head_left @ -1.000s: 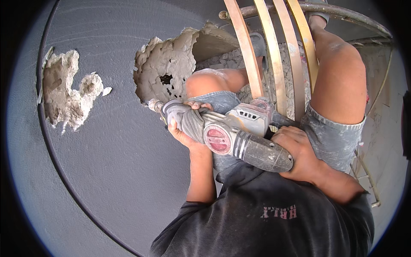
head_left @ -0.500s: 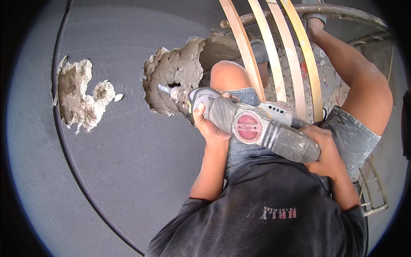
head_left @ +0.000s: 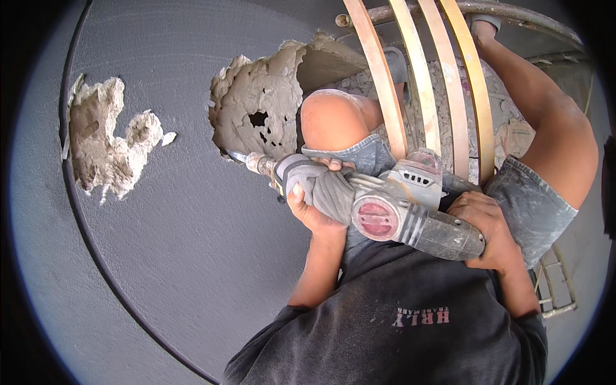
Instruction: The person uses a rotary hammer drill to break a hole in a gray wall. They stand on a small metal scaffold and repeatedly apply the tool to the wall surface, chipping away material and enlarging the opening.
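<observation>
I hold a dusty grey demolition hammer (head_left: 391,212) with a red round cap across my lap. My left hand (head_left: 311,196) grips its front barrel from below. My right hand (head_left: 481,228) wraps the rear handle. The chisel tip (head_left: 240,157) touches the lower edge of a large broken hole (head_left: 263,115) in the grey plastered wall (head_left: 179,256). My bare left knee (head_left: 333,119) rises just above the tool, close to the hole.
A second chipped patch (head_left: 102,144) shows raw concrete at the left of the wall. Curved wooden slats (head_left: 417,83) and a metal frame (head_left: 513,13) stand above my legs. Rubble (head_left: 443,96) lies below, and a wire grid (head_left: 555,282) sits at the right.
The view has shifted, so the wall and holes sit further right and lower. The hammer has tilted, and its chisel tip now rests at the hole's lower edge.
</observation>
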{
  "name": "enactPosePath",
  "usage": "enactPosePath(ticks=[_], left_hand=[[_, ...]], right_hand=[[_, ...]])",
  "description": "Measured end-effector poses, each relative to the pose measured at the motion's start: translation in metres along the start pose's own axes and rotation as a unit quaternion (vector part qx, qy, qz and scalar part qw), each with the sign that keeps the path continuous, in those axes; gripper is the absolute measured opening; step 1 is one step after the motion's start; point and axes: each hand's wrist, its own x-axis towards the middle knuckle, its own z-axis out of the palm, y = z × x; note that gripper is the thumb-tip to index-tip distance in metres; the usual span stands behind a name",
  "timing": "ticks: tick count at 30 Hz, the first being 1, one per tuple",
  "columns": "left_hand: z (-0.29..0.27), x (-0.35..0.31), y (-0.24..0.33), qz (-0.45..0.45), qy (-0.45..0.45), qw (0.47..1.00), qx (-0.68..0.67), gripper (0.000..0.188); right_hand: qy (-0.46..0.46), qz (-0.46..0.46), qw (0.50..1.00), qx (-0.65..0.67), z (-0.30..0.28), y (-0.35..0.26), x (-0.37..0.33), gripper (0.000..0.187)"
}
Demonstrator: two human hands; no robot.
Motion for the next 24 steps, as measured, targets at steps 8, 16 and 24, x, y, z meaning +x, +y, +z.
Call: enactPosePath(ticks=[8, 16, 24], left_hand=[[-0.011, 0.020, 0.023, 0.049, 0.046, 0.995, -0.073, 0.052], [-0.003, 0.023, 0.025, 0.030, 0.066, 0.997, -0.013, 0.046], [0.018, 0.017, 0.004, -0.020, 0.031, 0.997, 0.061, 0.056]], right_hand=[[0.023, -0.052, 0.997, -0.045, 0.037, -0.018, 0.035, 0.046], [0.055, 0.014, 0.998, -0.009, 0.033, -0.015, 0.028, 0.042], [0.121, 0.052, 0.991, 0.019, 0.006, -0.017, 0.001, 0.037]])
